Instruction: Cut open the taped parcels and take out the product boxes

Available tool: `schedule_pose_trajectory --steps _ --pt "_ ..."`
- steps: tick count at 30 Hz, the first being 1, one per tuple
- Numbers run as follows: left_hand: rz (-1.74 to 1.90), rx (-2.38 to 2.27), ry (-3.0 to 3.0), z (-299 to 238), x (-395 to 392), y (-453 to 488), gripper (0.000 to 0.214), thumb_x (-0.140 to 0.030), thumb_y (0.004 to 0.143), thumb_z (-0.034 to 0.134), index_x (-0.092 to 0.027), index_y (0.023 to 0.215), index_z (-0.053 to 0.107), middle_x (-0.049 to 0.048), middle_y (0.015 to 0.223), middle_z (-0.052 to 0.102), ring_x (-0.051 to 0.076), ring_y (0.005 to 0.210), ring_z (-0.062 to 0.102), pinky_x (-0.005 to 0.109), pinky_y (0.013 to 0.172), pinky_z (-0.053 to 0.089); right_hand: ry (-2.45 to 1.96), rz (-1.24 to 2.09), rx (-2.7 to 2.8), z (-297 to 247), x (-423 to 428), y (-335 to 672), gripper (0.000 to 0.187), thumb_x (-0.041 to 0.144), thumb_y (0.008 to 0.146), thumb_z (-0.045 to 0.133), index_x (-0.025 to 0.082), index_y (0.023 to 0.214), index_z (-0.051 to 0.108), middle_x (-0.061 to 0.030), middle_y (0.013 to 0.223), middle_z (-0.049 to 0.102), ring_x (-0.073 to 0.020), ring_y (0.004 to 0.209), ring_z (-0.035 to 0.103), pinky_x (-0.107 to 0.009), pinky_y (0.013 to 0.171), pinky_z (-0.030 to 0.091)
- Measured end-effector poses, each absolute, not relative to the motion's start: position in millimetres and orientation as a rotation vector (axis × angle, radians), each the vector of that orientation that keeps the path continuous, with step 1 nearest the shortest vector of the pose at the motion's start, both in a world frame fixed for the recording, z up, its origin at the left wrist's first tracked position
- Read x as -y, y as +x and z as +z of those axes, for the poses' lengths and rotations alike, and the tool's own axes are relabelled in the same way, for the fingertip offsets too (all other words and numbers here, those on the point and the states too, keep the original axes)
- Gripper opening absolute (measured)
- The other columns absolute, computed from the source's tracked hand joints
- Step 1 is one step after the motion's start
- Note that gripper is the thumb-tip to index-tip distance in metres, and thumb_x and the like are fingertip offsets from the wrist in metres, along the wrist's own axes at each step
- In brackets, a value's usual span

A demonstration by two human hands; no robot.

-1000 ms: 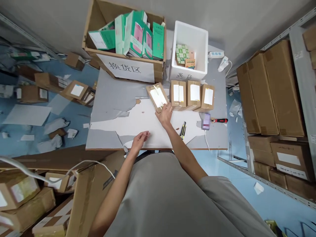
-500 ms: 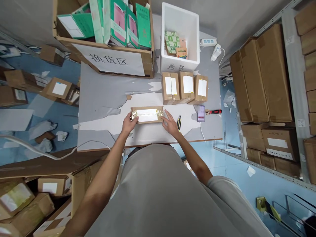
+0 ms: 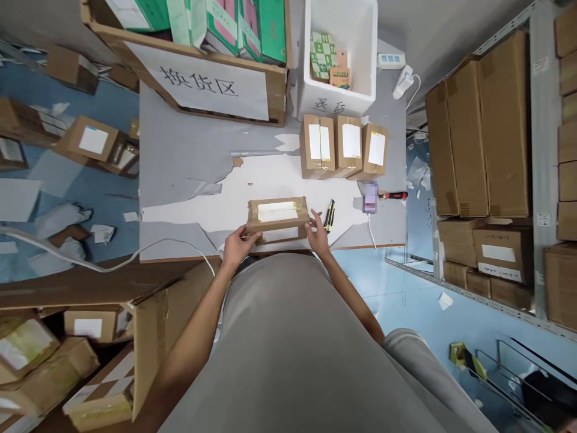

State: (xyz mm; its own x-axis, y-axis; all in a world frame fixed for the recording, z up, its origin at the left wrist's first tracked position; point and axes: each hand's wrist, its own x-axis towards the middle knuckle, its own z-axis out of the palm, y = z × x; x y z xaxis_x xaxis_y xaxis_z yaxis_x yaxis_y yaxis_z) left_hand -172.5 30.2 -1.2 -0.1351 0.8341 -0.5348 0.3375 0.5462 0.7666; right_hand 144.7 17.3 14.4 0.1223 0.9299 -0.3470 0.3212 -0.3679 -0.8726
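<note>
A small, long cardboard box (image 3: 278,227) sits at the front of the table, with a white label on its upper face and another white patch on the side towards me. My left hand (image 3: 240,245) pinches its left end between thumb and fingers. Its right end is gripped by my right hand (image 3: 318,236), with some fingers raised off the box. Just right of that hand lies a yellow and black utility knife (image 3: 330,216). Three taped cardboard boxes (image 3: 348,146) with white labels stand in a row behind.
At the back are a large carton (image 3: 276,96) of green boxes and a white foam box (image 3: 338,102) holding small packs. A phone (image 3: 370,198) on a cable lies beside a red and black tool (image 3: 395,195). Shelves (image 3: 536,180) with cartons stand right; an open carton (image 3: 148,337) is lower left.
The box has come nearer to me and slightly right, tilting so its near side shows. My left hand has moved down with it, and my right hand has closed on its right end.
</note>
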Motion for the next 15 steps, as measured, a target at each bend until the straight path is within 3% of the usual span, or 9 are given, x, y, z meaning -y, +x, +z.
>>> schedule_pose_trajectory --steps 2,4,7,11,15 --pt "0.546 -1.840 0.977 -3.5 -26.9 -170.7 0.057 -0.058 0.094 0.085 -0.016 0.133 0.087 0.0167 0.120 0.091 0.040 0.123 0.085 0.051 0.117 0.065 -1.862 1.201 1.190 8.2 -18.8 149.3 0.070 0.055 0.115 0.061 0.023 0.176 0.056 -0.0176 0.152 0.083 -0.0318 0.129 0.080 -0.047 0.110 0.070" --pt "0.507 -1.908 0.935 -7.5 -30.1 -166.3 0.048 -0.053 0.098 0.080 -0.016 0.128 0.089 0.0174 0.117 0.091 0.041 0.125 0.084 0.053 0.119 0.063 -1.942 1.213 1.201 -1.5 -25.6 151.2 0.060 0.050 0.113 0.066 0.022 0.165 0.067 -0.0172 0.146 0.086 -0.0324 0.122 0.083 -0.052 0.117 0.067" --pt "0.519 -1.830 0.878 -15.2 -34.9 -160.8 0.044 -0.046 0.098 0.078 -0.015 0.127 0.088 0.0185 0.132 0.089 0.038 0.129 0.082 0.050 0.122 0.062 -2.001 1.259 1.215 -17.1 -32.5 153.8 0.044 0.046 0.111 0.069 0.021 0.145 0.080 -0.0177 0.147 0.085 -0.0336 0.126 0.083 -0.054 0.121 0.066" --pt "0.540 -1.737 0.820 -21.8 -20.6 -164.9 0.051 -0.050 0.105 0.062 -0.013 0.131 0.085 0.0177 0.137 0.088 0.032 0.122 0.084 0.045 0.113 0.068 -2.022 1.284 1.094 -28.1 -13.5 164.8 0.043 0.051 0.113 0.064 0.024 0.143 0.080 -0.0142 0.141 0.087 -0.0293 0.127 0.083 -0.051 0.116 0.069" --pt "0.498 -1.737 0.801 -22.1 4.9 -173.6 0.043 -0.040 0.094 0.070 -0.014 0.124 0.087 0.0181 0.129 0.089 0.034 0.118 0.085 0.048 0.115 0.067 -2.008 1.355 1.064 -27.0 23.3 172.9 0.038 0.043 0.104 0.073 0.024 0.134 0.085 -0.0111 0.122 0.092 -0.0277 0.110 0.086 -0.050 0.109 0.072"
